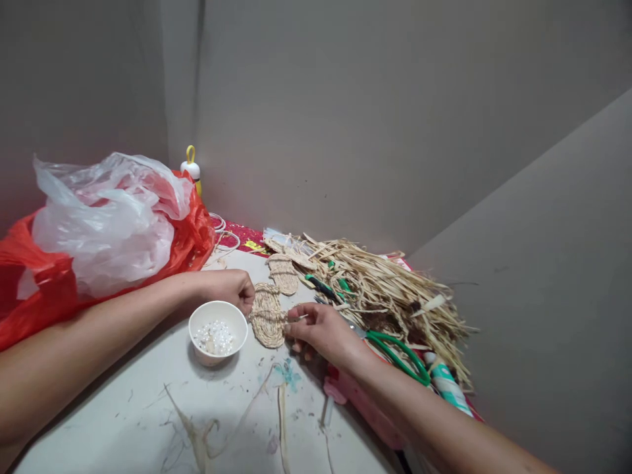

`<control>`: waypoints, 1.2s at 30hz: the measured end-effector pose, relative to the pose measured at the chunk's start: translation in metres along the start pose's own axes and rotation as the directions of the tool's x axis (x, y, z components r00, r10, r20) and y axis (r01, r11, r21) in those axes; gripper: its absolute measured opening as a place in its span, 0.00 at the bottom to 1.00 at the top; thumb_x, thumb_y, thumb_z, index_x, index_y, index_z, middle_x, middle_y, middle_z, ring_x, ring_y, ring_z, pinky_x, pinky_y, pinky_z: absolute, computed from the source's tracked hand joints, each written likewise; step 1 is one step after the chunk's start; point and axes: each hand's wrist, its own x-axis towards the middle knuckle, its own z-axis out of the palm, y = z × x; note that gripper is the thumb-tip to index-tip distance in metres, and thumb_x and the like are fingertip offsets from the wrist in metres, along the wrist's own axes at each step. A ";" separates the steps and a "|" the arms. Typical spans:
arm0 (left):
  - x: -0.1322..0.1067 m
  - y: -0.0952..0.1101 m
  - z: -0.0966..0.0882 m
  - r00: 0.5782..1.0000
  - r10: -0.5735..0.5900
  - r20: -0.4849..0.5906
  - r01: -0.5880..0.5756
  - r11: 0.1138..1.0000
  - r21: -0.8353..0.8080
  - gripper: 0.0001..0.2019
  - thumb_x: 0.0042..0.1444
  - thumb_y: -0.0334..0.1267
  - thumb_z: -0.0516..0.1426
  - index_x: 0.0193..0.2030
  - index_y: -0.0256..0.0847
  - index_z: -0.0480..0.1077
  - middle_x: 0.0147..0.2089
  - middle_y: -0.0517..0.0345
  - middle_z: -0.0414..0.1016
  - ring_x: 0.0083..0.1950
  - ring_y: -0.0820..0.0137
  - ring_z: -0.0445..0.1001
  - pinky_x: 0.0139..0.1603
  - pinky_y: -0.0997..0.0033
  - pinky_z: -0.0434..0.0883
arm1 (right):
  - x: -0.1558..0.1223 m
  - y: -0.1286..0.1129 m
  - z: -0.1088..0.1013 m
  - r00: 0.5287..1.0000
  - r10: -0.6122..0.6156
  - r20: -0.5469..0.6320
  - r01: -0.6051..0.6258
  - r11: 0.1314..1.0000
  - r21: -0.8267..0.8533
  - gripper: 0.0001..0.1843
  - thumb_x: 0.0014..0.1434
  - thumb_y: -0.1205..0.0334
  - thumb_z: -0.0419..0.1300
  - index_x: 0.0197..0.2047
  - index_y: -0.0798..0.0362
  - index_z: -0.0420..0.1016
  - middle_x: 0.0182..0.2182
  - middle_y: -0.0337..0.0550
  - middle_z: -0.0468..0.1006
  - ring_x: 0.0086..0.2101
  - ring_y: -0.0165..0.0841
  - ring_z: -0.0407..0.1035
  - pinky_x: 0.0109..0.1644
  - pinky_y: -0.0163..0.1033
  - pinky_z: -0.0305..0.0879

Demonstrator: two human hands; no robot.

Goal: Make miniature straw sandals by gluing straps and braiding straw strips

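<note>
A small woven straw sandal lies on the pale table, with a second one just behind it. My left hand rests curled at the near sandal's left edge, touching it. My right hand pinches a thin pale strip at the sandal's right edge. A white bowl of small pearl beads stands just left of the sandal, below my left hand.
A heap of dry straw strips lies at the right, with green-handled scissors and a teal-striped tube by it. Red and white plastic bags fill the left. A small bottle with a yellow loop stands at the back. Loose strips litter the front.
</note>
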 end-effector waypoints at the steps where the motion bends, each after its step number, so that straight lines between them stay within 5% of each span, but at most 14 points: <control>1: -0.001 0.000 -0.002 0.999 -0.019 0.025 0.019 1.000 -0.006 0.05 0.41 0.35 0.62 0.26 0.36 0.74 0.22 0.63 0.71 0.24 0.76 0.65 0.23 0.79 0.60 | -0.002 -0.002 -0.003 1.000 0.004 -0.004 -0.004 0.999 -0.038 0.07 0.46 0.69 0.59 0.31 0.53 0.66 0.12 0.30 0.69 0.12 0.26 0.60 0.14 0.29 0.56; 7: -0.010 0.003 -0.016 0.999 -0.034 0.009 0.034 0.998 -0.062 0.04 0.43 0.34 0.61 0.26 0.37 0.74 0.22 0.61 0.74 0.23 0.77 0.68 0.24 0.79 0.61 | -0.034 -0.004 -0.049 0.972 -0.236 -0.019 0.221 0.934 -0.282 0.08 0.55 0.59 0.56 0.30 0.54 0.71 0.20 0.37 0.73 0.19 0.28 0.67 0.23 0.32 0.62; 11: -0.004 -0.001 -0.014 0.996 0.042 -0.078 -0.063 0.955 -0.291 0.07 0.48 0.39 0.61 0.29 0.37 0.73 0.23 0.61 0.73 0.21 0.78 0.68 0.22 0.79 0.62 | -0.064 0.020 -0.076 0.927 -0.376 -0.006 0.294 0.733 -0.614 0.12 0.58 0.53 0.53 0.36 0.52 0.72 0.28 0.42 0.78 0.27 0.34 0.72 0.31 0.37 0.67; 16: 0.005 0.001 0.001 0.987 0.043 -0.155 -0.104 0.904 -0.415 0.09 0.49 0.40 0.61 0.33 0.36 0.73 0.19 0.64 0.68 0.18 0.80 0.64 0.19 0.81 0.59 | -0.081 0.063 -0.075 0.847 -0.529 0.044 0.319 0.440 -0.839 0.19 0.55 0.55 0.56 0.49 0.53 0.68 0.44 0.53 0.77 0.41 0.41 0.75 0.41 0.44 0.72; 22: 0.007 0.006 0.009 0.991 0.034 -0.130 -0.086 0.904 -0.418 0.09 0.48 0.38 0.62 0.35 0.35 0.75 0.18 0.64 0.68 0.17 0.79 0.63 0.18 0.80 0.58 | -0.078 0.083 -0.069 0.766 -0.634 0.102 0.325 0.246 -0.913 0.17 0.55 0.61 0.55 0.49 0.53 0.64 0.42 0.54 0.77 0.41 0.42 0.75 0.40 0.45 0.73; 30: 0.011 -0.001 0.014 0.988 0.094 -0.123 -0.137 0.898 -0.419 0.09 0.47 0.38 0.63 0.34 0.36 0.77 0.17 0.65 0.70 0.17 0.79 0.64 0.21 0.78 0.60 | -0.074 0.095 -0.070 0.788 -0.610 0.083 0.283 0.240 -0.929 0.12 0.56 0.59 0.54 0.43 0.52 0.66 0.32 0.49 0.80 0.30 0.40 0.76 0.29 0.39 0.71; 33: 0.013 -0.003 0.015 0.988 0.099 -0.120 -0.141 0.893 -0.427 0.08 0.44 0.35 0.64 0.34 0.36 0.77 0.20 0.64 0.72 0.18 0.80 0.64 0.21 0.79 0.60 | -0.077 0.093 -0.070 0.810 -0.584 0.059 0.311 0.342 -0.887 0.11 0.56 0.57 0.56 0.42 0.50 0.67 0.32 0.47 0.80 0.30 0.38 0.76 0.30 0.37 0.70; 36: 0.013 -0.003 0.016 0.986 0.114 -0.123 -0.158 0.877 -0.453 0.07 0.44 0.35 0.64 0.33 0.37 0.77 0.19 0.65 0.71 0.17 0.80 0.64 0.21 0.79 0.59 | -0.087 0.089 -0.073 0.856 -0.516 -0.028 0.298 0.536 -0.790 0.12 0.56 0.54 0.57 0.42 0.49 0.67 0.34 0.45 0.80 0.29 0.35 0.76 0.28 0.33 0.70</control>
